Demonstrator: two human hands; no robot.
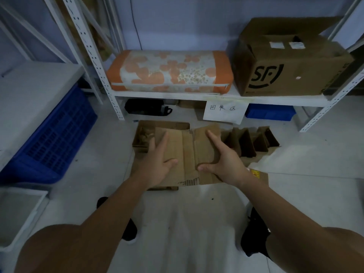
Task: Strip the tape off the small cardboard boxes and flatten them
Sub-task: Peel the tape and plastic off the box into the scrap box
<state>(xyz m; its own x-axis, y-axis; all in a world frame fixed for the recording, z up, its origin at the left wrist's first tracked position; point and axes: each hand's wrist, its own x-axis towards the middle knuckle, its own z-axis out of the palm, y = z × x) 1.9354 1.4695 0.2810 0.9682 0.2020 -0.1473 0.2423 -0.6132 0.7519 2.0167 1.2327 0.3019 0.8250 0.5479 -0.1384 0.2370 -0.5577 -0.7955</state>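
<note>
Blue crate (57,138) far left on the floor. My left hand (157,164) lies flat, fingers straight, on the flattened box (187,154); box sits on the floor in front of the shelf, long axis approx left-right. Right hand (222,162) also spread, pressing its right part. Paper sign (224,111) w/ handwritten Chinese characters; "SF" carton (285,62) top right.

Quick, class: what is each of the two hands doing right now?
Left hand: open, fingers straight, pressing the flattened brown cardboard box on the floor.
Right hand: open, fingers spread, pressing the same cardboard.
</note>
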